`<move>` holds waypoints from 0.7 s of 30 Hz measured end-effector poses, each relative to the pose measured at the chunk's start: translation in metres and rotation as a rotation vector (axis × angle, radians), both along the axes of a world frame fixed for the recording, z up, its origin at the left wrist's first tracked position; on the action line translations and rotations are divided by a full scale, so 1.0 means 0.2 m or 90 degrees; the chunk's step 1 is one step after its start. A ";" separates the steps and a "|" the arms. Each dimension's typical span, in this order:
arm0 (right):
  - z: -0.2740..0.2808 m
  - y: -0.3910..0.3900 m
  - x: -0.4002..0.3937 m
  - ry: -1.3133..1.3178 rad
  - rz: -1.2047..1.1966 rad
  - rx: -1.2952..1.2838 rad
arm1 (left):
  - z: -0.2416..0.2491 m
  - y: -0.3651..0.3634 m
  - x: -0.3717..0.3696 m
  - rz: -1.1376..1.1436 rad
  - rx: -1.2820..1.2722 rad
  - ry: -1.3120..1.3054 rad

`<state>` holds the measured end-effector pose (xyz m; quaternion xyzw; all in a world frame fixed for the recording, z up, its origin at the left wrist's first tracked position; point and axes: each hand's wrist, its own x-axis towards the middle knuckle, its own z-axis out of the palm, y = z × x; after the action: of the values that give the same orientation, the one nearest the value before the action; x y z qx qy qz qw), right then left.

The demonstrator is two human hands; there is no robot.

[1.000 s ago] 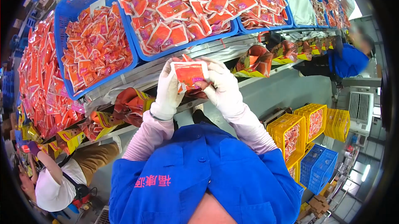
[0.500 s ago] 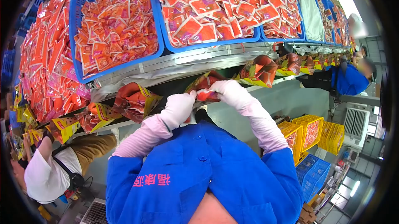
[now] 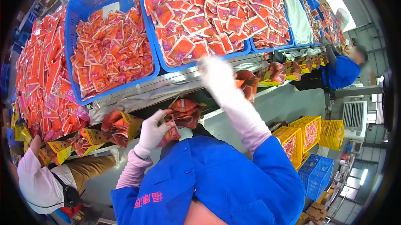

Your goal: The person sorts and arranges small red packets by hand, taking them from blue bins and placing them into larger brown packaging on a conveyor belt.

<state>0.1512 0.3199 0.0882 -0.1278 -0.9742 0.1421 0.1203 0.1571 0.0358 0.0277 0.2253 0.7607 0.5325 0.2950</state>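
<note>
My left hand [image 3: 153, 131], in a white glove, is closed on a small red packet [image 3: 171, 132] at the near side of an open red bag [image 3: 184, 110]. My right hand [image 3: 215, 70], also gloved, is smeared by motion at the front rim of the large blue crate [image 3: 170, 68] of red packets [image 3: 196, 23]; its fingers cannot be made out. More red and yellow bags [image 3: 121, 128] stand in a row along the narrow line to the left, and another bag [image 3: 247, 85] stands to the right.
A second blue crate [image 3: 155, 73] and a heap of red packets [image 3: 39, 74] lie to the left. Yellow crates [image 3: 296, 141] and a blue crate stack [image 3: 316, 175] stand at the right. One person [image 3: 46, 183] is at lower left, another [image 3: 343, 72] at upper right.
My right hand has left the bag and moved up to the crate's front edge. My left hand has shifted left and down, away from the bag's mouth. The view has shifted slightly.
</note>
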 end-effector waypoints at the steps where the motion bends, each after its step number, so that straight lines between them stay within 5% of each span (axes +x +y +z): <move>1: 0.02 0.16 -0.06 0.092 -0.058 0.149 | 0.06 0.04 0.00 0.068 0.089 -0.151; 4: -0.13 0.52 -0.13 -0.103 -0.177 0.178 | 0.17 0.20 -0.03 0.021 0.180 -0.281; 6: -0.29 0.71 -0.11 0.082 -0.035 0.057 | 0.13 0.35 -0.03 -0.060 0.200 -0.298; 8: -0.16 0.77 -0.01 0.185 -0.027 -0.112 | 0.24 0.54 -0.03 -0.104 0.124 -0.249; 10: -0.07 0.81 0.12 0.223 -0.004 -0.728 | 0.23 0.76 0.02 -0.024 0.230 -0.186; 12: 0.00 0.84 0.26 0.293 0.007 -0.848 | 0.26 1.00 0.06 0.022 0.318 -0.152; 16: 0.02 0.85 0.45 0.273 -0.017 -0.837 | 0.16 1.29 0.10 -0.075 0.201 0.233; 20: 0.08 0.66 0.53 0.033 0.007 -0.686 | -0.07 1.21 0.13 -0.451 -0.267 0.426; 21: 0.04 0.66 0.54 -0.058 0.051 -0.597 | -0.14 1.10 0.17 -0.400 -0.109 0.532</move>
<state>0.2598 0.4516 0.0969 -0.1370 -0.8135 0.5653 0.0011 0.1908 0.2567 0.0001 0.6102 0.7503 0.2191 0.1293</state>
